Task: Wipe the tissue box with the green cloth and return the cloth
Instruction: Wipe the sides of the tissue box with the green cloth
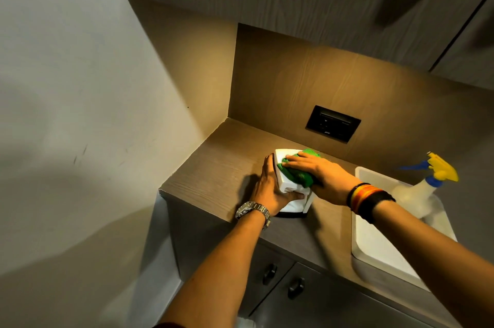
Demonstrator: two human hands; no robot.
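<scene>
A white tissue box (286,188) with a dark base stands on the wooden counter (213,178), near its front edge. My left hand (270,188) grips the box's left side and front corner. The green cloth (296,174) lies bunched on top of the box. On the cloth rests my right hand (318,175), palm down with fingers stretched out, pressing it against the box top. Part of the box top and the cloth is hidden under that hand.
A white basin (379,245) sits on the counter to the right, with a spray bottle (422,191) with a yellow and blue trigger standing at its far side. A dark socket plate (332,123) is set in the back panel. Cabinet doors with dark handles (295,287) lie below.
</scene>
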